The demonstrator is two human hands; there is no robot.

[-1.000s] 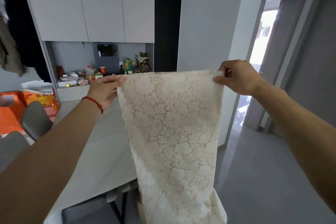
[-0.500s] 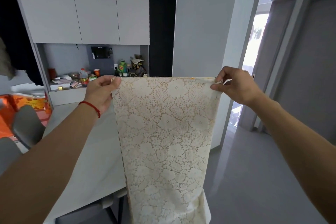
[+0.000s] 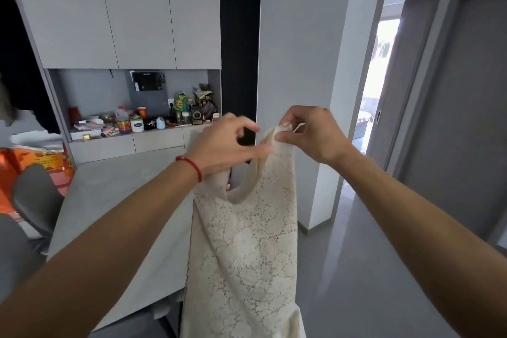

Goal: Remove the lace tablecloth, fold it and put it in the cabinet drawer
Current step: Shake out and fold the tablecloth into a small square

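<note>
Head view: the lace tablecloth (image 3: 244, 250) hangs in mid-air off the table's (image 3: 109, 200) right edge, no longer stretched flat between hands held wide apart as half a second ago. The left hand (image 3: 222, 145) has swung in beside the right hand (image 3: 312, 137), its corner apparently handed over, fingers loose and reaching toward the bunched top edge that the right hand pinches, with a slack loop sagging between them. Judgement: a lengthwise fold is closing, the cloth halved in width, so more folds and the cabinet drawer (image 3: 157, 141) along the table's far edge remain ahead.
</note>
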